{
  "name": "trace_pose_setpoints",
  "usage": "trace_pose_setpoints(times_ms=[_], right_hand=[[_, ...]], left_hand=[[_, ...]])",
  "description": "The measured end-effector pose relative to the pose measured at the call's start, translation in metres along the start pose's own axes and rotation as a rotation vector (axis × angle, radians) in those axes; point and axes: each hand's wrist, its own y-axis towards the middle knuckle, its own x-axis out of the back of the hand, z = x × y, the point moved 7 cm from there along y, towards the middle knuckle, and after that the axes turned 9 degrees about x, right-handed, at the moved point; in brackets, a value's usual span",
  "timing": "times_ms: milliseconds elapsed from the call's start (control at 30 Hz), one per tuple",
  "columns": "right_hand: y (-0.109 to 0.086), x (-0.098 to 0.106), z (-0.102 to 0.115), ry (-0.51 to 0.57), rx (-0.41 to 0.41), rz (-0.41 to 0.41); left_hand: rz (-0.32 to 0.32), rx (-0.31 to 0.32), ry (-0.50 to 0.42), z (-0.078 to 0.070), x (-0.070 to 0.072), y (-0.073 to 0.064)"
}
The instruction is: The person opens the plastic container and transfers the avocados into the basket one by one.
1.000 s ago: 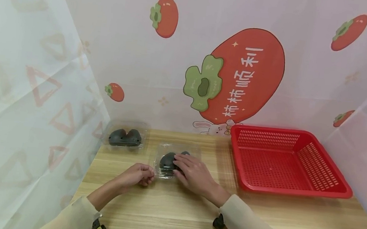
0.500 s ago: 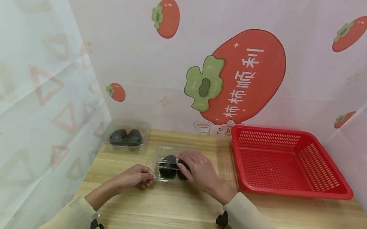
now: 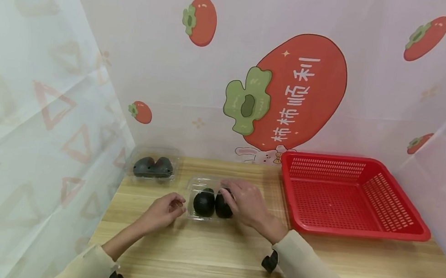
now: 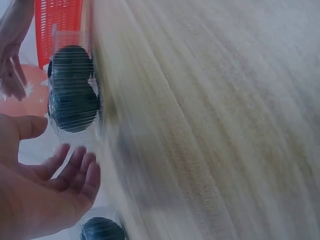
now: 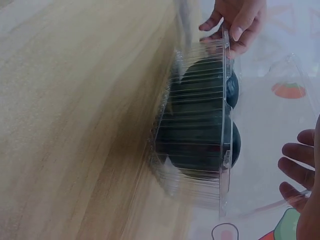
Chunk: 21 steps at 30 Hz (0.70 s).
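Two dark egg-shaped fruits that look like avocados (image 3: 204, 202) sit side by side in a clear plastic clamshell box (image 5: 200, 185) on the table, its lid up at the back. My left hand (image 3: 161, 213) is just off the box's left end, thumb and fingers apart and loosely bent, with nothing between them in the left wrist view. My right hand (image 3: 245, 204) hovers over the right-hand fruit, partly covering it. In the right wrist view its fingers (image 5: 298, 172) are spread near the lid; whether they touch it I cannot tell.
Another clear box (image 3: 176, 163) with two similar dark fruits (image 3: 153, 167) stands at the back left. A red perforated basket (image 3: 294, 202) is on the right. Printed sheets (image 3: 90, 73) close off the back and both sides of the wooden table (image 3: 208, 266).
My left hand has let go of the box's left edge and opened slightly away from it. My right hand has drawn a little right, and both fruits now show side by side.
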Motion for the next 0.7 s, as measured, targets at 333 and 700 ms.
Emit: trace_pose_setpoints(times_ms=[333, 700], right_hand=[[0.005, 0.004, -0.015, 0.027, -0.139, -0.025], [0.006, 0.006, -0.039, 0.165, -0.365, -0.072]], left_hand=[[-0.018, -0.065, 0.123, -0.011, -0.003, 0.000], [-0.016, -0.153, 0.273, -0.018, -0.013, 0.004]])
